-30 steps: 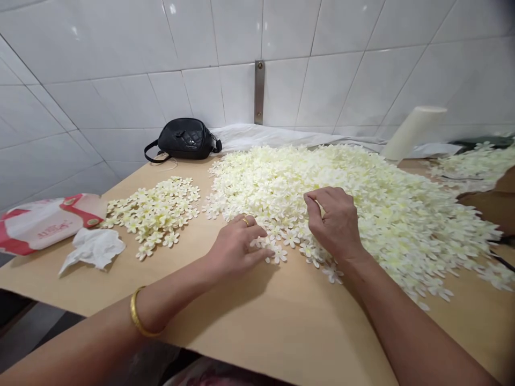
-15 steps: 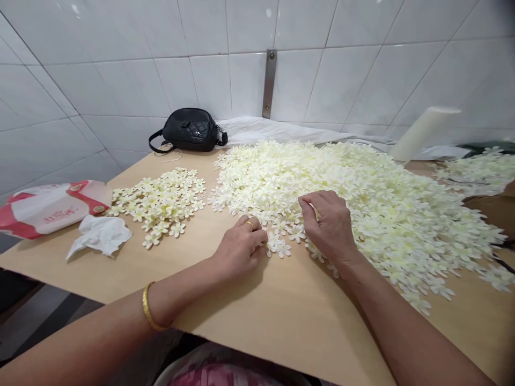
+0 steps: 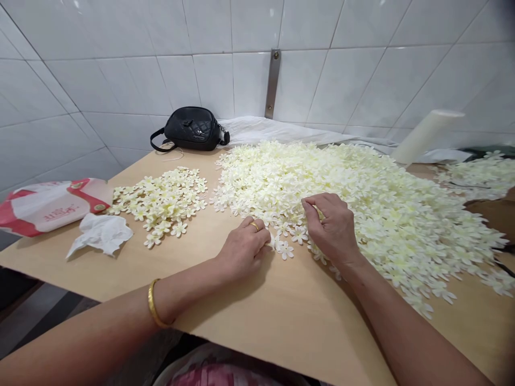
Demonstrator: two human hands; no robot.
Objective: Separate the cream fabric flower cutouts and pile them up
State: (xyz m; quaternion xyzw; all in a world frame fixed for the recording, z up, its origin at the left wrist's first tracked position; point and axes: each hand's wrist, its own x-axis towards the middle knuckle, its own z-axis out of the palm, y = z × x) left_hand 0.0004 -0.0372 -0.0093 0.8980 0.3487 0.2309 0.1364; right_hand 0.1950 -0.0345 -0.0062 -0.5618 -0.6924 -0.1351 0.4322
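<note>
Left hand: I see the left hand (image 3: 245, 246) low over the table (image 3: 281, 321), its fingers curled and bunched; whether they pinch anything, I cannot tell.
Right hand: On my feed the right hand (image 3: 332, 225) holds thumb and index fingertip narrow, almost meeting; I cannot make out anything between them.
Large heap: I find the heap of pale flowers (image 3: 281, 166) spread around the right hand, from about 10 round to 4 o'clock.
Loose flower: One white flower (image 3: 286, 250) lies at the left hand's 3 o'clock, just beside its fingertips.
Small pile: I have the small pile of flowers (image 3: 164, 201) at the left hand's 10 o'clock, apart from the heap.
Farther out: From the left hand, crumpled tissue (image 3: 100, 234) at 9 and black bag (image 3: 192, 128) at 11 o'clock.
</note>
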